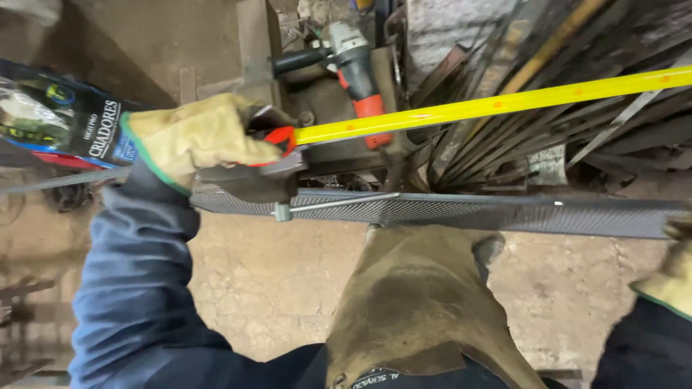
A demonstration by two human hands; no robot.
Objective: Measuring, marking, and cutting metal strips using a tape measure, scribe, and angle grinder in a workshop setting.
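The left hand wears a tan leather glove with a green cuff edge, over a dark blue sleeve. At its 3 o'clock runs a bright yellow tape blade with small red marks, coming out of a red case. The long strip of mesh is dark grey with a fine perforated pattern. The apron is brown and stained darker. At 12 o'clock lies an angle grinder, grey, black and red. The floor is cracked beige.

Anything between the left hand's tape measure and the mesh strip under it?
Nothing visible. The left hand holds the tape measure at the mesh strip, and its yellow blade runs clear above the strip.
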